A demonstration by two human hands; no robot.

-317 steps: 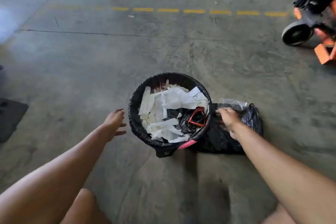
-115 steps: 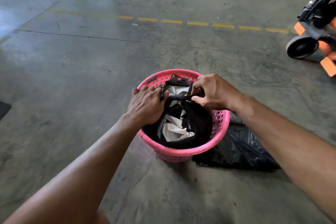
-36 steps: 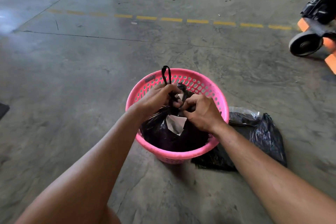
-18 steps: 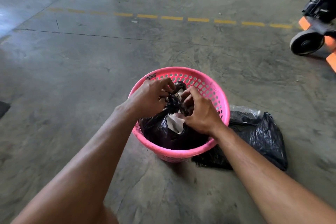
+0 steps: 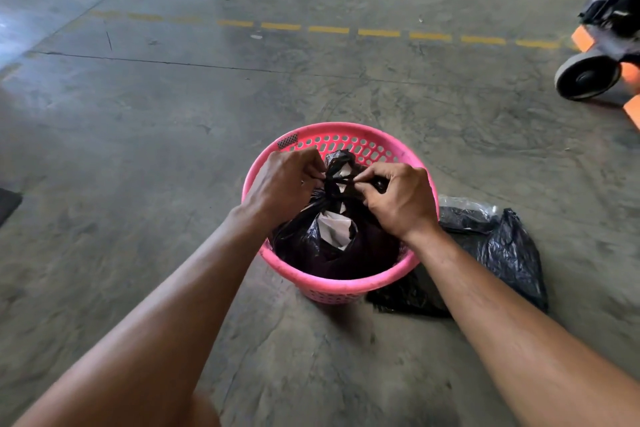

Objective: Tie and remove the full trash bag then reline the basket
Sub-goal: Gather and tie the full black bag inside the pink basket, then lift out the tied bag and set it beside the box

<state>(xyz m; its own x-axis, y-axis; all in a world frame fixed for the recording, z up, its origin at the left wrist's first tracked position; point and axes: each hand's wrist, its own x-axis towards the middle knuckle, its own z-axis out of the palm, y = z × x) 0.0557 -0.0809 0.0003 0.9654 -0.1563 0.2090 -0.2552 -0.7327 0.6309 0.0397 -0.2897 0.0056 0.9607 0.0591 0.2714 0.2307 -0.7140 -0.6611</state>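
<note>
A round pink plastic basket (image 5: 349,282) stands on the concrete floor. Inside it sits the full black trash bag (image 5: 311,246), with white paper showing through a gap below its gathered neck. A knot is at the top of the bag. My left hand (image 5: 287,180) pinches one black end of the bag on the left of the knot. My right hand (image 5: 398,199) pinches the other end on the right. Both ends are pulled taut sideways. A spare black bag (image 5: 502,253) lies flat on the floor, touching the basket's right side.
A pallet jack with a grey wheel (image 5: 587,78) and orange frame is at the far right. A dashed yellow line (image 5: 329,29) crosses the floor beyond the basket. A dark mat edge (image 5: 8,201) shows at the left border.
The bag's rim came off the basket and was gathered. In the last second my hands moved apart, drawing the two ends sideways so the knot closed at the neck.
</note>
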